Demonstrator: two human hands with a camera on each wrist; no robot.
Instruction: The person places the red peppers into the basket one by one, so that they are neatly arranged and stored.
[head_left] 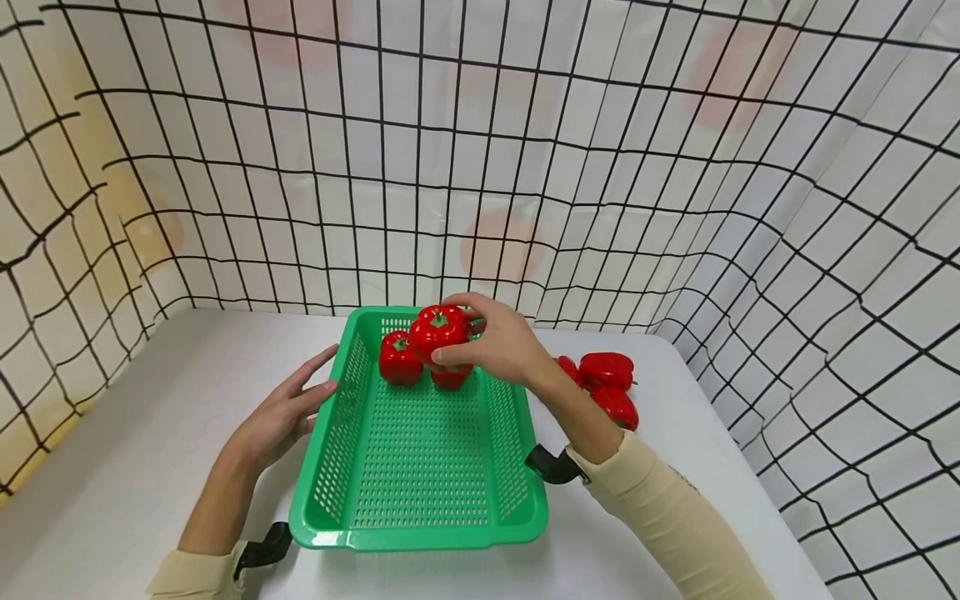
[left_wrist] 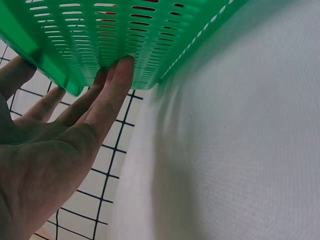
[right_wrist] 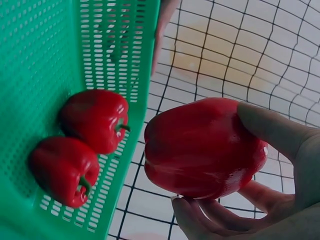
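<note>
The right hand point(head_left: 504, 342) gripped a glossy red bell pepper point(head_left: 438, 331), stem up, above the far end of the green perforated plastic basket point(head_left: 420, 467); the left hand point(head_left: 288, 408), fingers straight, touched the basket's left wall.

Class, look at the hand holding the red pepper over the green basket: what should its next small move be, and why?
Probably lower the red pepper into the free space of the green basket and let go. The right hand grips it above the far end, where two peppers already lie, and the left hand rests against the basket's side.
</note>
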